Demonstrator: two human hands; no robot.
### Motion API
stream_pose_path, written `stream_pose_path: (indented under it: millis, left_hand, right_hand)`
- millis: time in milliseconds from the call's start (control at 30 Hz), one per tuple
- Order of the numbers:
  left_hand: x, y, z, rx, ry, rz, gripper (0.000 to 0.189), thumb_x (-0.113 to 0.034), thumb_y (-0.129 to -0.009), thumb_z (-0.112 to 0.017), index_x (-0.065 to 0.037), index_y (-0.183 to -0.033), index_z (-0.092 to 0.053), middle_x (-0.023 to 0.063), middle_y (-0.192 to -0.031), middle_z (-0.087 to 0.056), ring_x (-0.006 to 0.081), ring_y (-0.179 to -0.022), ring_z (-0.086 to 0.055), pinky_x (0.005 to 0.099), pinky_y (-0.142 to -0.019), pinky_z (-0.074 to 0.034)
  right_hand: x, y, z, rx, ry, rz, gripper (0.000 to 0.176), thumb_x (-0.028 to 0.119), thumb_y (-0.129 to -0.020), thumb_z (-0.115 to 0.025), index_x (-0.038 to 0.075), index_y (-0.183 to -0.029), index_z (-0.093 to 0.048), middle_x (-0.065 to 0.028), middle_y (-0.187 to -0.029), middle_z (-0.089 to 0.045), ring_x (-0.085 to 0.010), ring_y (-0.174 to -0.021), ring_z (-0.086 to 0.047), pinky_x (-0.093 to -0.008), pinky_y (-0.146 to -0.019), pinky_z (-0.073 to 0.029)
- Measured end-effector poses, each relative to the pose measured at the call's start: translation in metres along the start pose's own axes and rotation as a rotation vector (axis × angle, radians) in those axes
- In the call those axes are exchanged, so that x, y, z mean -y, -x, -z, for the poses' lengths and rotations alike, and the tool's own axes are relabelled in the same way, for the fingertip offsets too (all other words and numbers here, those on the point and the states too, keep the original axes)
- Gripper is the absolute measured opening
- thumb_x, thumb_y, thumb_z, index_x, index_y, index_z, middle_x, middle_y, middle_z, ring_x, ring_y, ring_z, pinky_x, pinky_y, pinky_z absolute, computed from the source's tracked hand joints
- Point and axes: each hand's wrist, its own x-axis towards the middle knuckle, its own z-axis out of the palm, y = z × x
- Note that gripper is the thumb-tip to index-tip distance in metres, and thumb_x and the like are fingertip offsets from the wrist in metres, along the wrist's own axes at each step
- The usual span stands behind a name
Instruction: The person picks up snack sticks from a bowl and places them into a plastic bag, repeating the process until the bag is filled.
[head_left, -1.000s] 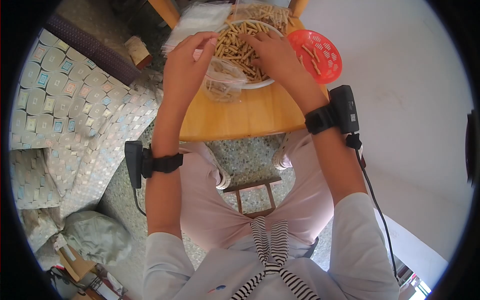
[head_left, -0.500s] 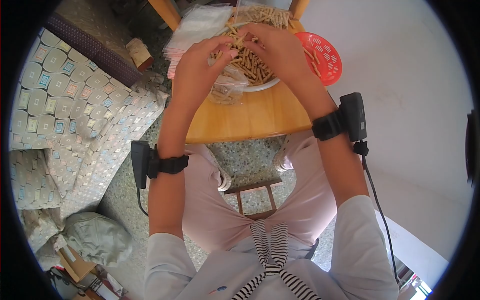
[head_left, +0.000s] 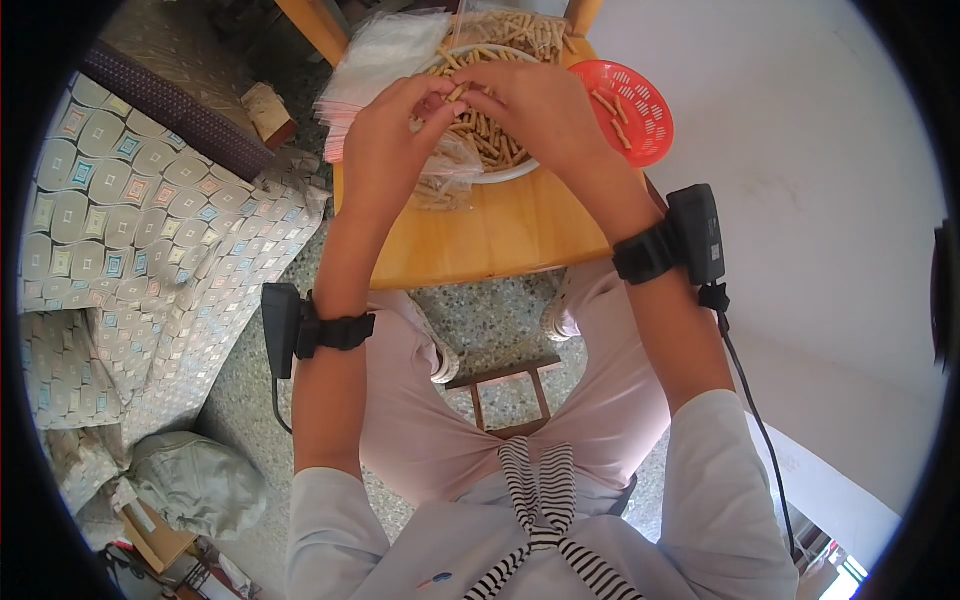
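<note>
My left hand (head_left: 388, 135) and my right hand (head_left: 540, 105) meet over a white bowl (head_left: 512, 176) heaped with short tan sticks (head_left: 490, 140). Between the fingertips of both hands is one short tan stick (head_left: 457, 93), pinched from either side. Whether more sticks lie inside the curled left fingers is hard to tell. A clear plastic bag (head_left: 445, 180) with tan sticks in it lies below my left hand, against the bowl's near left side. To the right of my right hand, a red slotted basket (head_left: 655, 125) holds several sticks.
The bowl stands on a wooden chair seat (head_left: 490, 245). Flat clear bags with pink edges (head_left: 385, 55) are stacked at its left, and a filled bag (head_left: 515, 32) lies behind. A white wall (head_left: 800, 180) rises on the right; patterned cloth (head_left: 150, 200) hangs on the left.
Both hands have come closer together, and their fingertips now meet at one stick. The whole view has shifted slightly, so the chair and basket appear a little further left.
</note>
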Motion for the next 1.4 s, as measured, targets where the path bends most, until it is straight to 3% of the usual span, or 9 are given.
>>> stream_pose_path:
  millis: [467,633,800,1000,1067,1200,1300,1400]
  left_hand:
    - [-0.012,0.001,-0.001,-0.197,-0.116,-0.252,0.016,-0.018,-0.086,-0.074,-0.012,-0.101,-0.071,0.0004,-0.089,-0.067,0.0140,-0.066,-0.064,0.0254,-0.058,-0.050]
    - [-0.015,0.003,-0.005,-0.168,-0.056,-0.234,0.017,-0.016,-0.086,-0.074,-0.011,-0.101,-0.069,0.0007,-0.089,-0.067,0.0138,-0.065,-0.065,0.0252,-0.056,-0.050]
    - [-0.017,0.003,-0.003,-0.202,-0.060,-0.223,0.014,-0.016,-0.086,-0.073,-0.010,-0.097,-0.068,0.0016,-0.088,-0.067,0.0140,-0.065,-0.065,0.0253,-0.055,-0.049]
    - [-0.006,0.002,-0.003,-0.193,-0.079,-0.104,0.014,-0.018,-0.088,-0.071,-0.012,-0.100,-0.066,0.0027,-0.090,-0.066,0.0188,-0.072,-0.066,0.0308,-0.061,-0.050]
    - [-0.003,0.002,-0.006,-0.124,-0.118,-0.069,0.015,-0.016,-0.089,-0.069,-0.012,-0.103,-0.065,0.0036,-0.094,-0.065,0.0232,-0.082,-0.066,0.0353,-0.069,-0.051]
    - [0.000,0.002,-0.005,-0.098,-0.211,-0.137,0.018,-0.013,-0.087,-0.069,-0.012,-0.104,-0.065,0.0042,-0.096,-0.064,0.0269,-0.091,-0.063,0.0389,-0.073,-0.050]
    - [-0.002,0.003,-0.003,-0.082,-0.253,-0.166,0.024,-0.010,-0.084,-0.071,-0.008,-0.107,-0.063,0.0054,-0.098,-0.062,0.0232,-0.089,-0.064,0.0339,-0.076,-0.050]
    - [-0.003,0.003,-0.004,-0.082,-0.227,-0.146,0.022,-0.010,-0.083,-0.070,-0.011,-0.104,-0.065,0.0047,-0.097,-0.063,0.0292,-0.094,-0.061,0.0409,-0.076,-0.050]
  right_hand:
    - [0.002,-0.001,0.001,-0.014,0.023,0.006,0.017,0.027,-0.090,-0.063,0.015,-0.098,-0.072,-0.0118,-0.079,-0.069,-0.0315,-0.076,-0.068,-0.0419,-0.063,-0.053]
    - [-0.001,0.000,-0.001,0.018,0.009,0.048,0.017,0.028,-0.088,-0.065,0.013,-0.091,-0.072,-0.0115,-0.077,-0.069,-0.0317,-0.074,-0.067,-0.0420,-0.063,-0.053]
    - [-0.003,0.000,-0.001,-0.051,-0.031,0.027,0.017,0.030,-0.087,-0.067,0.016,-0.094,-0.074,-0.0100,-0.078,-0.069,-0.0306,-0.074,-0.067,-0.0406,-0.063,-0.053]
    - [-0.007,-0.002,0.013,-0.090,-0.028,-0.053,0.018,0.031,-0.085,-0.071,0.020,-0.098,-0.075,-0.0057,-0.083,-0.071,-0.0263,-0.076,-0.068,-0.0360,-0.064,-0.053]
    - [-0.004,-0.002,0.014,-0.068,-0.040,-0.053,0.018,0.031,-0.085,-0.071,0.019,-0.098,-0.075,-0.0042,-0.083,-0.072,-0.0252,-0.077,-0.068,-0.0349,-0.064,-0.053]
    - [0.002,-0.002,0.012,-0.074,-0.163,0.096,0.018,0.032,-0.085,-0.071,0.019,-0.097,-0.074,-0.0016,-0.085,-0.072,-0.0243,-0.076,-0.068,-0.0335,-0.064,-0.052]
    - [0.006,-0.001,0.012,-0.054,-0.185,0.121,0.019,0.034,-0.086,-0.071,0.018,-0.095,-0.073,-0.0008,-0.085,-0.071,-0.0240,-0.075,-0.068,-0.0330,-0.062,-0.052]
    - [0.009,-0.001,0.015,-0.032,-0.188,0.116,0.021,0.036,-0.085,-0.071,0.017,-0.094,-0.072,-0.0002,-0.084,-0.071,-0.0233,-0.073,-0.068,-0.0324,-0.061,-0.051]
